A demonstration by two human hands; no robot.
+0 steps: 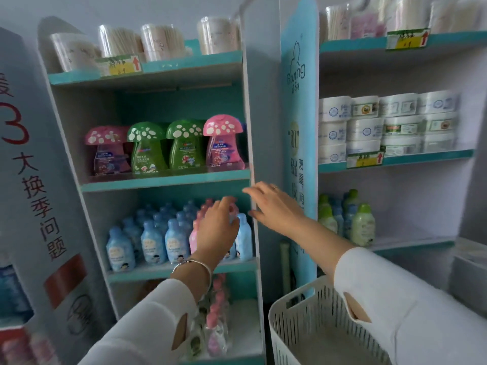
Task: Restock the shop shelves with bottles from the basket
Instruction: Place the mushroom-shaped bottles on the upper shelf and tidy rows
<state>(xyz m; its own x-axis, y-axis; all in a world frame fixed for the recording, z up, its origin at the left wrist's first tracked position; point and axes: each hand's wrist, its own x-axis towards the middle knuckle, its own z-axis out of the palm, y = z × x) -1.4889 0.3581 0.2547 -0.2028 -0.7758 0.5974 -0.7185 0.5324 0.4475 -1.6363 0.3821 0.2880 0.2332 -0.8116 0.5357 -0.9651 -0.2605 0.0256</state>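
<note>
Bottles of pale blue plastic with blue caps [152,243] stood in rows on the teal-edged third shelf [137,276] of the narrow white display unit, filling it from its left side toward its right. At the right end of that shelf, the left hand [217,230], with a silver bangle [195,264] on its wrist, reached in among them, its fingers [218,206] curled round a pink-capped bottle [232,202] whose top showed above the knuckles; motion blur hid the bottle's body. The right hand [276,206] hung just beside the unit's white right side panel [254,154], level with the front edge of the shelf above, its fingers [253,192] spread, nearly straight and holding nothing. A white slotted plastic basket [279,309] sat low at the right, under the right forearm. On the shelf above the blue bottles stood pink and green mushroom-capped bottles [184,146], lined along its front edge. More pink-capped clear bottles [217,299] stood on the shelf below, partly hidden by the left sleeve.
</note>
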